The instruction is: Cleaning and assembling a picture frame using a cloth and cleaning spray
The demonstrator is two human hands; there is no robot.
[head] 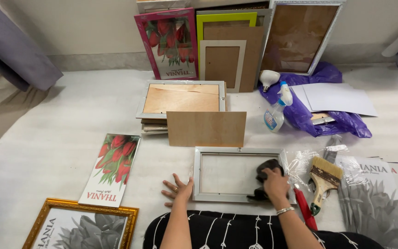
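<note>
Two hands: right hand [276, 183] clutches black cloth [267, 168] on silver frame [197, 175]; left hand [177, 190] flat, open at its edge.

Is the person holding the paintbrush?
No, the paintbrush lies alone; the right hand presses a dark cloth on the frame.
</note>
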